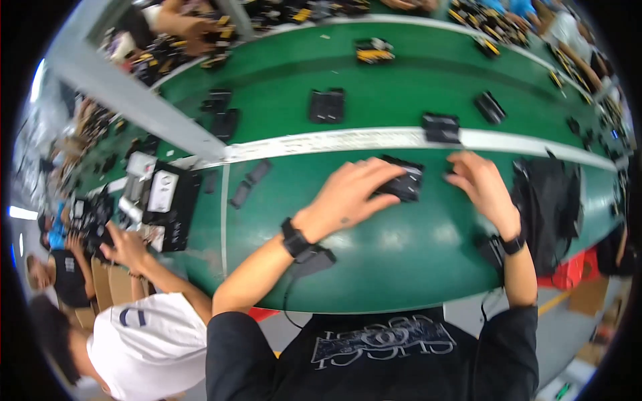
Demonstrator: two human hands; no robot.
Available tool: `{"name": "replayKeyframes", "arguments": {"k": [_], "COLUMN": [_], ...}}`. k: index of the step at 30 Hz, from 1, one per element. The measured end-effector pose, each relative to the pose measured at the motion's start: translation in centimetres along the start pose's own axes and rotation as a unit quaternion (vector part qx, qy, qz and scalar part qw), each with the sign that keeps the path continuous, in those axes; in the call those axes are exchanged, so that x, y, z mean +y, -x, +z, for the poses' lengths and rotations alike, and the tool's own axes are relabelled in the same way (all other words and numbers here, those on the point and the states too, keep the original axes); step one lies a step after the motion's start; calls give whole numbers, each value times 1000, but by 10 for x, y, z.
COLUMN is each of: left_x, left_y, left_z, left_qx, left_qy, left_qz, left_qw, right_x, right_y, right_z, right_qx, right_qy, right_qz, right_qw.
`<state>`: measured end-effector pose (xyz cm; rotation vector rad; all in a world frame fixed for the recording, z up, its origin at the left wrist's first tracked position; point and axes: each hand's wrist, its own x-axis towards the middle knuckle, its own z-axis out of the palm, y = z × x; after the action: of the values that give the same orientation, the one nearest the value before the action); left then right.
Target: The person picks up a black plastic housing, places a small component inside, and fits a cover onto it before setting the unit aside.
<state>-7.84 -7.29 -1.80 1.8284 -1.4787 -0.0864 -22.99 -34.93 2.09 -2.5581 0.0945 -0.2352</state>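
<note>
My left hand (349,195) reaches over the green work surface. Its thumb and fingers grip the edge of a black rectangular plastic part (409,180), whose left side they partly cover. To the right of that part, my right hand (484,187) has its fingers curled toward the thumb. A small dark spot shows at those fingertips, too blurred to name. Just beyond, a similar black part (441,127) rests on the white rail. Both wrists wear black bands, and a dark block with a cable (314,262) lies below my left wrist.
A black plastic bag (545,207) lies at the right. At the left are a black box with a white label (167,197) and narrow dark pieces (251,182). Beyond the white rail (321,142), the green belt (281,87) carries several black parts. A co-worker's hand (127,248) is at the left.
</note>
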Motion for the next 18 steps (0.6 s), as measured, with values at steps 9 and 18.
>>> {"name": "replayKeyframes", "arguments": {"k": [9, 18], "left_x": [4, 9], "left_y": [-1, 4], "left_z": [-4, -3], "left_qx": [-26, -22], "left_qy": [-22, -14], "left_qz": [-39, -32], "left_qw": [999, 999], "right_x": [-48, -56], "right_y": [-24, -18], "right_z": [24, 42], "right_qx": [16, 3], "right_qy": [5, 107], "right_qz": [-172, -140], "right_qw": [985, 984]}}
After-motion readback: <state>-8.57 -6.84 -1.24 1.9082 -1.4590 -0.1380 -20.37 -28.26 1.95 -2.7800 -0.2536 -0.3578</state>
